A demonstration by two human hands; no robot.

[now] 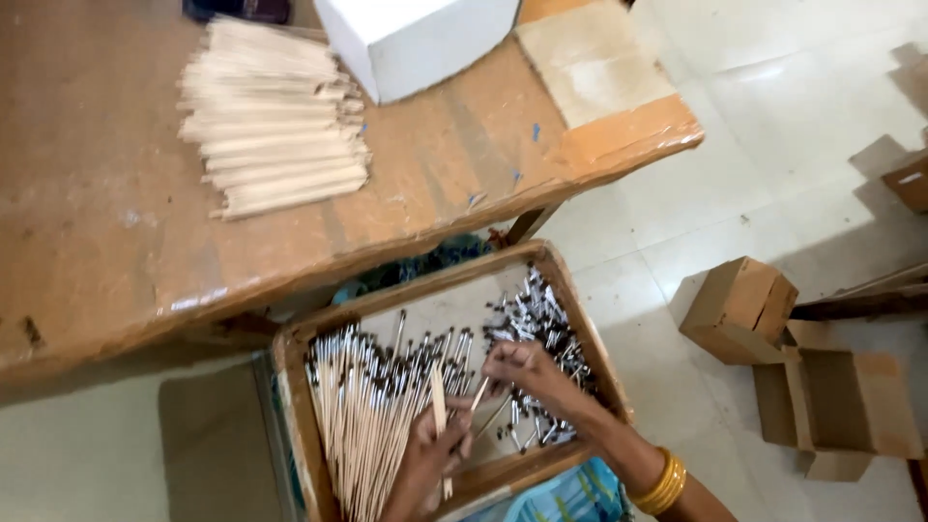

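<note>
A wooden tray (290,350) rests low in front of me, under the table's edge. It holds many thin pale sticks with dark tips (362,406) on its left side and a heap of small dark-and-silver caps (541,329) on its right side. My left hand (425,462) is closed on a few pale sticks over the tray's near edge. My right hand (527,377), with gold bangles at the wrist, reaches into the heap of caps and pinches one stick by its end.
A worn brown table (106,261) carries a stack of plain pale sticks (275,121) and a white box (416,39). Open cardboard boxes (802,387) lie on the pale tiled floor at the right.
</note>
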